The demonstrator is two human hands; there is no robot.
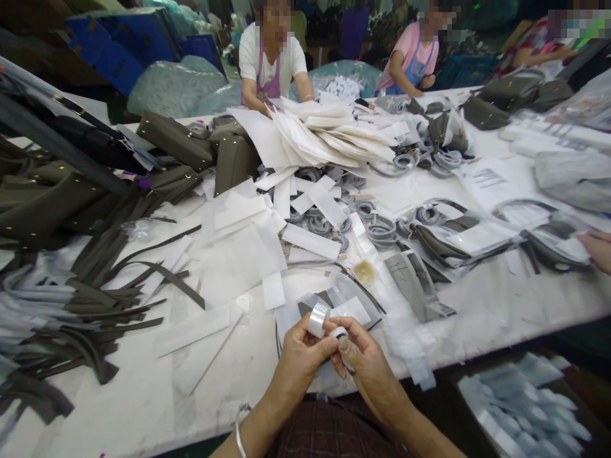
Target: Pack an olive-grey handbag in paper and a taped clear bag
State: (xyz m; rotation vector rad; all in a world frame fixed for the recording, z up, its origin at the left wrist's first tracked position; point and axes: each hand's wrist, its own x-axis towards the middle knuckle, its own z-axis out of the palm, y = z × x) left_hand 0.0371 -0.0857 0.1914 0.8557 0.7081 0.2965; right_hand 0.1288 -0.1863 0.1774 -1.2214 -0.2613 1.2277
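Above the near edge of the table (138, 413), I see the left hand (305, 351) curled almost closed on a shiny band (317, 321); the right hand (366, 357), just beside, pinches a white ring (338, 331).

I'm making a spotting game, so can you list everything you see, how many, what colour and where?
Table: one, white, middle
Straps: many, dark olive, table's left
Bags: several, olive, both sides
Sheets: a heap, white, table's far side
Paper strips: many, white, mid-table
Coils: many, grey, mid-table
Disc: one, yellowish, beyond the hands
Bundles: many, pale, lower right
Boards: several, blue, back left
Plastic sacks: several, see-through, behind table
Co-workers: at least three, across table
Shiny roll: one, whitish, at left fingers
Small loop: one, white and dark, between hands
Bracelet: one, silvery, left wrist
Left hand, right hand: two, bottom middle
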